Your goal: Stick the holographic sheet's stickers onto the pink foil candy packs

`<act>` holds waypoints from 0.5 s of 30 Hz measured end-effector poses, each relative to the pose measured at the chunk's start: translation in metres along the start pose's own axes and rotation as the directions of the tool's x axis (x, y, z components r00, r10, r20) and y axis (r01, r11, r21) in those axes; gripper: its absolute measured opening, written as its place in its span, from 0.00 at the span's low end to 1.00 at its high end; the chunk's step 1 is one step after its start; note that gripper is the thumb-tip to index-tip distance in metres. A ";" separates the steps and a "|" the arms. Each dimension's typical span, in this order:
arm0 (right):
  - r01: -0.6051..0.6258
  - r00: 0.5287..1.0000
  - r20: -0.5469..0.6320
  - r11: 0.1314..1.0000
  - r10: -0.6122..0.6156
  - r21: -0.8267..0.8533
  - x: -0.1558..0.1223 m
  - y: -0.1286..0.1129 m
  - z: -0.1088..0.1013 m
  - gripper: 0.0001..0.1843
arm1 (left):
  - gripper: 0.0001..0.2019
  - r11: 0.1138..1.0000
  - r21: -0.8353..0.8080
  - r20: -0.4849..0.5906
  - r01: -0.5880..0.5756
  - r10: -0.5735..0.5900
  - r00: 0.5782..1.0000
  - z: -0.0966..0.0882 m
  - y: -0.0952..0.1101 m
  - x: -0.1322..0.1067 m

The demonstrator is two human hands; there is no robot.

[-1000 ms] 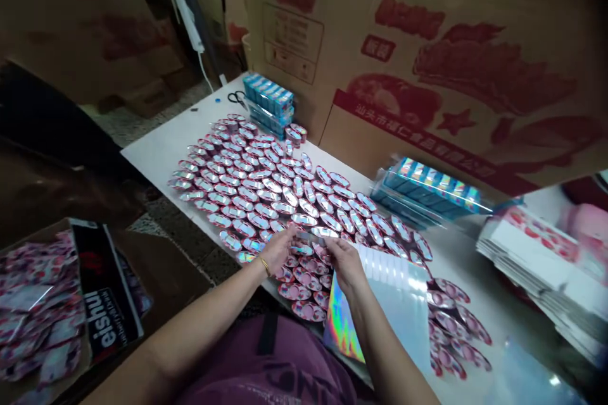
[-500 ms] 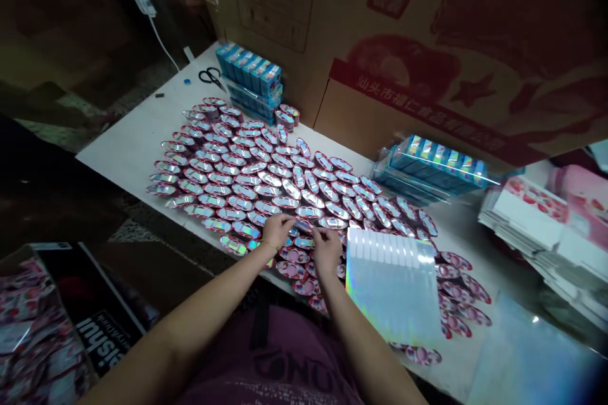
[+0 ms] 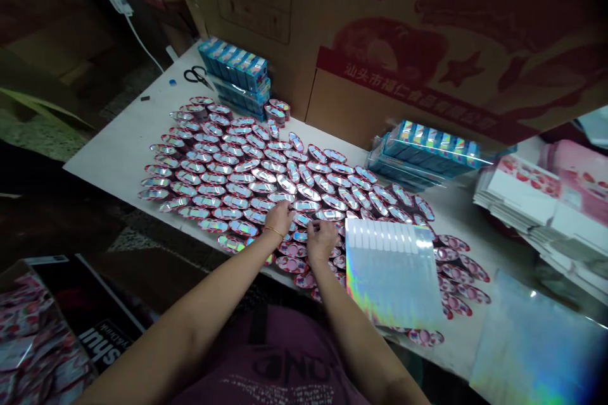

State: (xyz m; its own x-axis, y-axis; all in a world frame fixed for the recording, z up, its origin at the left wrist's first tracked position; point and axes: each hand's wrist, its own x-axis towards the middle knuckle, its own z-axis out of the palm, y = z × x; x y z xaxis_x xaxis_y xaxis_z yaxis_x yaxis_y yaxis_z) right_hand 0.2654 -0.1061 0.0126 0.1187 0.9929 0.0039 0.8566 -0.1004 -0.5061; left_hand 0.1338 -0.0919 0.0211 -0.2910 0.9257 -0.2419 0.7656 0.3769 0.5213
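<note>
Several small oval pink-and-silver packets (image 3: 228, 171) lie in rows across a white table (image 3: 118, 152). My left hand (image 3: 280, 216) rests on the packets near the front edge, fingers curled in a pinch on one of them. My right hand (image 3: 322, 239) sits just beside it, fingers bent down onto a packet (image 3: 300, 235) between the two hands. A holographic sticker sheet (image 3: 394, 272) lies flat on the packets right of my right hand.
Blue box stacks stand at the back left (image 3: 237, 73) and at the right in clear wrap (image 3: 422, 152). Scissors (image 3: 196, 76) lie at the far corner. Large cardboard cartons (image 3: 403, 31) wall the back. White-pink flat cartons (image 3: 536, 202) are stacked right. A box of packets (image 3: 33, 335) sits lower left.
The holographic sheet, tilted up by my right hand a second ago, now lies flat on the table. Both hands have come together over the packets near the front edge.
</note>
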 end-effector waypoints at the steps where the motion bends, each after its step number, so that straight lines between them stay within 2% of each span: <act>1: 0.024 1.000 0.008 1.000 -0.024 -0.012 0.000 0.002 -0.004 0.11 | 0.07 1.000 0.003 -0.014 -0.007 0.007 1.000 -0.001 0.000 -0.001; 4: 0.223 0.972 0.090 0.970 -0.215 -0.095 0.001 0.013 -0.019 0.13 | 0.09 0.986 0.071 -0.060 -0.153 0.157 0.986 -0.006 0.002 -0.008; 6: 0.412 0.902 0.217 0.894 -0.372 -0.177 0.002 0.019 -0.028 0.16 | 0.11 0.943 0.187 -0.032 -0.276 0.287 0.958 -0.009 0.001 -0.016; 8: 0.536 0.829 0.331 0.811 -0.451 -0.236 0.004 0.021 -0.033 0.21 | 0.15 0.884 0.320 0.036 -0.342 0.349 0.936 -0.012 0.000 -0.023; 10: 0.585 0.791 0.390 0.771 -0.472 -0.253 0.007 0.021 -0.036 0.23 | 0.19 0.838 0.412 0.085 -0.357 0.355 0.931 -0.015 -0.002 -0.028; 12: 0.592 0.780 0.399 0.776 -0.483 -0.218 0.012 0.029 -0.040 0.22 | 0.20 0.819 0.448 0.095 -0.357 0.354 0.930 -0.017 -0.003 -0.030; 14: 0.576 0.792 0.344 0.804 -0.504 -0.149 0.020 0.051 -0.053 0.20 | 0.17 0.829 0.442 0.049 -0.343 0.359 0.932 -0.014 0.002 -0.030; 15: 0.552 0.816 0.280 0.825 -0.506 -0.120 0.025 0.070 -0.064 0.19 | 0.16 0.842 0.418 0.020 -0.341 0.367 0.930 -0.010 0.006 -0.031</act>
State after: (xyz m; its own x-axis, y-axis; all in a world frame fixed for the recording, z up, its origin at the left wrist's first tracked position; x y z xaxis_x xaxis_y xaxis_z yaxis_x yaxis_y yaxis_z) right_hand 0.3605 -0.0919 0.0325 -0.4767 0.8789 0.0180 0.8324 0.4579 -0.3121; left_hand 0.1415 -0.1176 0.0401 0.0214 0.9985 -0.0499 0.9837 -0.0122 0.1794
